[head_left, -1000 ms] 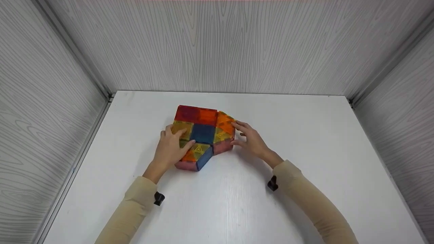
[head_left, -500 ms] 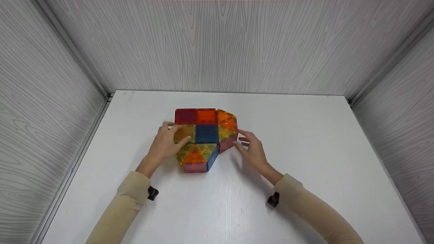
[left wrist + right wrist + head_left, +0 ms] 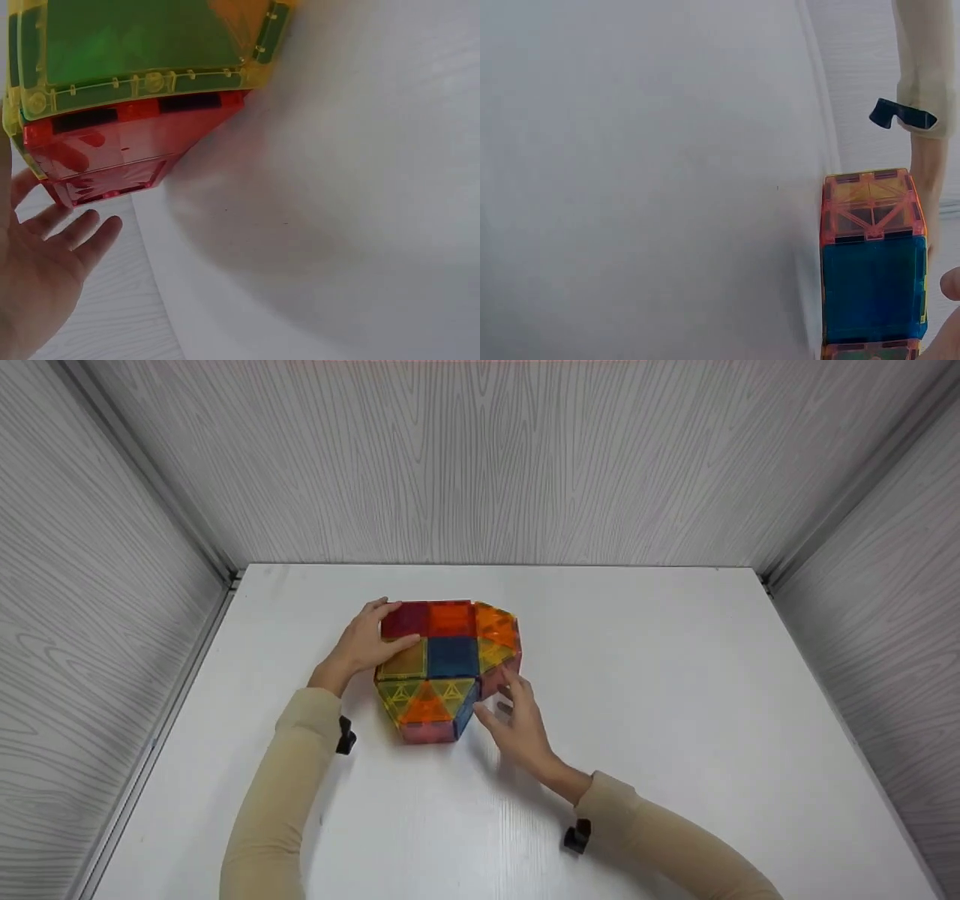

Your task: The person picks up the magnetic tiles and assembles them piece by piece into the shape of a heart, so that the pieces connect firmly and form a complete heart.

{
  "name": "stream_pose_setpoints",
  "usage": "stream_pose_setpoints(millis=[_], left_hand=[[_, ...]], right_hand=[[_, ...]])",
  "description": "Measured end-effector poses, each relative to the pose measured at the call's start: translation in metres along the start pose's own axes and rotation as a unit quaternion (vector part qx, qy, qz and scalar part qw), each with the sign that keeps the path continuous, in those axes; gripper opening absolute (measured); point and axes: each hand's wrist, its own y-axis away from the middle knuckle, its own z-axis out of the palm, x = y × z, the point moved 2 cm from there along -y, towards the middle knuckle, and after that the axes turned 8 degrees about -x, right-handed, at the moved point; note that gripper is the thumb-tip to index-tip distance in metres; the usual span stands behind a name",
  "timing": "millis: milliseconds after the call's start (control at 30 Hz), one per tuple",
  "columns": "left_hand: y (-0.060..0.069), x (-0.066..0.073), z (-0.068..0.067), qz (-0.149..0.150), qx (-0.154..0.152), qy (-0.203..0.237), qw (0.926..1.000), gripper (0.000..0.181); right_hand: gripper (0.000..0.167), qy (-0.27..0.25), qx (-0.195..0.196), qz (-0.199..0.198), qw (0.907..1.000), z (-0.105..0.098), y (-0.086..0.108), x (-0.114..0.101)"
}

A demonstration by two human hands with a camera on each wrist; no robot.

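A block built of see-through magnetic tiles [image 3: 453,658] lies on the white table. Its top has red, orange, yellow and blue squares, with yellow and orange triangles along the front and right. My left hand [image 3: 361,639] is at the block's back left corner, its thumb over the top near the yellow square. In the left wrist view, the left hand's fingers [image 3: 97,238] extend loosely beside the red side tiles [image 3: 124,150]. My right hand [image 3: 519,731] is at the front right notch, fingers relaxed near the pink side tile [image 3: 493,681]. Whether its fingertips touch the tile is unclear.
The white table [image 3: 660,682] stretches out around the block. Pale wood-grain panels [image 3: 480,465] rise behind it and on both sides. In the right wrist view, a blue side tile [image 3: 874,289] stands between pink ones.
The block has turned slightly and now sits squarer to the table. My left hand has slid toward its back left corner. My right hand has moved down and left, toward the front notch.
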Motion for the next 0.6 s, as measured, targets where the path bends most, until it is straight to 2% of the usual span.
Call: stream_pose_setpoints(millis=[100, 233, 400, 600], left_hand=[[-0.003, 0.000, 0.001, -0.003, 0.001, 0.004, 1.0000, 0.088], [0.003, 0.003, 0.003, -0.014, 0.008, 0.010, 0.9998, 0.090], [0.020, 0.011, 0.015, -0.021, 0.034, 0.007, 0.9992, 0.091], [0.047, 0.023, 0.030, -0.011, 0.063, 0.002, 0.9979, 0.088]], right_hand=[[0.082, -0.005, 0.002, 0.008, 1.0000, 0.004, -0.002, 0.000], [0.081, -0.008, 0.006, 0.009, 0.9999, 0.002, -0.008, 0.004], [0.078, -0.002, 0.013, 0.013, 0.9998, -0.012, -0.021, 0.013], [0.071, 0.015, 0.018, 0.015, 0.9996, -0.042, -0.043, 0.020]])
